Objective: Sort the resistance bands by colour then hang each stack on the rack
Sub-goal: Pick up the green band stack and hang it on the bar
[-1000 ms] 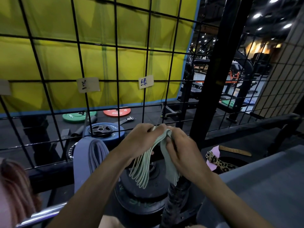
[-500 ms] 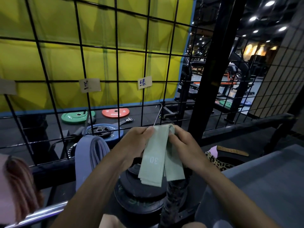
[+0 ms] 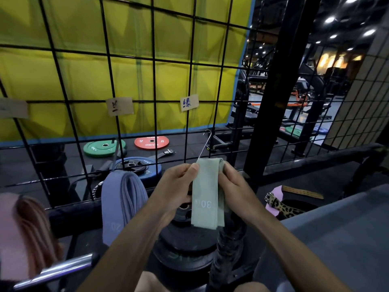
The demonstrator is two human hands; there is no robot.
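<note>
Two hands pinching a green band stack [image 3: 207, 192] at its top, left hand [image 3: 177, 187] and right hand [image 3: 235, 186] either side, before the wire rack [image 3: 190, 81], purple bands [image 3: 123, 199] hanging left, thin hook [image 3: 205, 144] above.

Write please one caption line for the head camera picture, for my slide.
Both hands, left hand and right hand, hold a stack of green bands at a hook on the wire rack.
</note>
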